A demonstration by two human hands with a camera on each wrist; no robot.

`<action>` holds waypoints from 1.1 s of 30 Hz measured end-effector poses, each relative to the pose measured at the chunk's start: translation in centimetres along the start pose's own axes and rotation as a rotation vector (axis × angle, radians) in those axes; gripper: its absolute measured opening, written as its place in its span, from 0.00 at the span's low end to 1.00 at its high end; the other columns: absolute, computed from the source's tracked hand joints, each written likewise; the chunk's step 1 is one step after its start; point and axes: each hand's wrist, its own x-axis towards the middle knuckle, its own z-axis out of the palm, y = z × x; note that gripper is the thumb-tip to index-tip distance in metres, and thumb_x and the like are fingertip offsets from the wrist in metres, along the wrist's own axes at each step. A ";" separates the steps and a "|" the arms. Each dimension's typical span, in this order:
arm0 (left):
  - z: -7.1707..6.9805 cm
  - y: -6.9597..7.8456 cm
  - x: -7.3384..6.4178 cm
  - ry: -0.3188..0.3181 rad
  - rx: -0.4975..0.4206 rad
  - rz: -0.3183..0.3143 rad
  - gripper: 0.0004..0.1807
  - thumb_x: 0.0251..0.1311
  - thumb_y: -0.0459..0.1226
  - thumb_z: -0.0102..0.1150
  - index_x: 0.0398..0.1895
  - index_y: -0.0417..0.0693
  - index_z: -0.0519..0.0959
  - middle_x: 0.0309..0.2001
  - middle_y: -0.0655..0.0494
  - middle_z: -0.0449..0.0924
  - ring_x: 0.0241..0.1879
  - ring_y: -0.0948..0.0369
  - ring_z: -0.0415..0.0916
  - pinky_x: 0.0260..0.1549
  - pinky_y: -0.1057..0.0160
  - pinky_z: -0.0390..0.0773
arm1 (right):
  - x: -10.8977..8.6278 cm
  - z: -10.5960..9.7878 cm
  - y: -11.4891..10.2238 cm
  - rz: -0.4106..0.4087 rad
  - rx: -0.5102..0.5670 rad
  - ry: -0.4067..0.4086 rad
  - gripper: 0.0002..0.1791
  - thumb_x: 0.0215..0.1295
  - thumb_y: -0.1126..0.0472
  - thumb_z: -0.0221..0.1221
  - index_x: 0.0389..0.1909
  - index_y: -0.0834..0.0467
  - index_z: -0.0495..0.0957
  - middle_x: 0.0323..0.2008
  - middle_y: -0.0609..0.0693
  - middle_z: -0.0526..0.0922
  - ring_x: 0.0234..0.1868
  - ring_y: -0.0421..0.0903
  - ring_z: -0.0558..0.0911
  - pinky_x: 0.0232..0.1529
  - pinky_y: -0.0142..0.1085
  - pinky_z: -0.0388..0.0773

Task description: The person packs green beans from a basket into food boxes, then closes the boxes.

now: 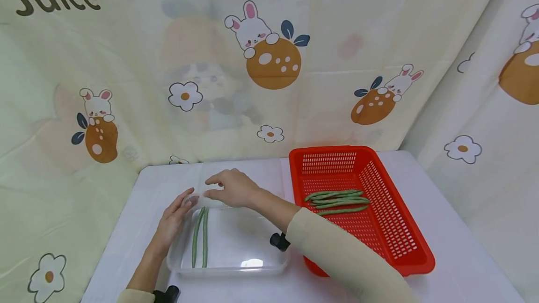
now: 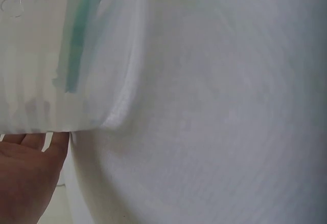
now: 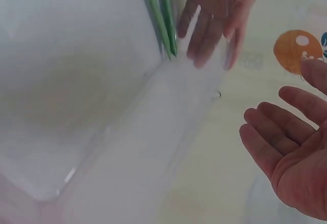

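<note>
Left hand (image 1: 171,221): you are resting it on the outside of the clear tray (image 1: 227,271), at the far left corner, its fingers lying mostly straight along the wall and pinching nothing.
Right hand (image 1: 236,190): you are holding it above the tray's far edge, thumb and fingers spread apart – it is carrying nothing.
Two green beans (image 1: 205,237): they are lying side by side in the tray, near its left wall, their long axis running from near to far; your left hand is sitting just beside them, the nearer of the two.
Bean bundle (image 1: 341,201): it is lying in the red basket (image 1: 404,212), to the right of your right hand and well apart from it – its long axis running left to right, crosswise to the pair; your right hand is the nearer one here.
Bench (image 1: 455,247): it is carrying both containers, basket right of tray.
</note>
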 end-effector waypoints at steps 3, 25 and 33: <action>0.0 0.1 0.0 -0.001 -0.003 0.006 0.27 0.84 0.46 0.39 0.81 0.55 0.59 0.77 0.43 0.67 0.80 0.44 0.58 0.79 0.33 0.41 | -0.4 -1.3 0.7 0.023 -0.005 0.036 0.23 0.76 0.46 0.59 0.66 0.49 0.81 0.62 0.47 0.85 0.61 0.46 0.84 0.59 0.43 0.82; 0.0 -0.3 0.0 0.012 0.009 0.000 0.27 0.83 0.45 0.40 0.81 0.57 0.60 0.79 0.44 0.64 0.84 0.46 0.43 0.79 0.33 0.38 | -4.0 -6.1 10.3 0.137 -0.063 0.292 0.25 0.76 0.45 0.59 0.66 0.51 0.80 0.66 0.49 0.83 0.70 0.51 0.78 0.70 0.51 0.74; -0.1 0.0 0.1 0.010 0.015 -0.001 0.27 0.83 0.45 0.40 0.81 0.56 0.60 0.78 0.44 0.65 0.84 0.46 0.45 0.78 0.32 0.38 | -5.4 -7.1 12.4 0.207 -0.042 0.333 0.25 0.76 0.45 0.59 0.67 0.53 0.80 0.67 0.52 0.81 0.70 0.55 0.77 0.71 0.54 0.72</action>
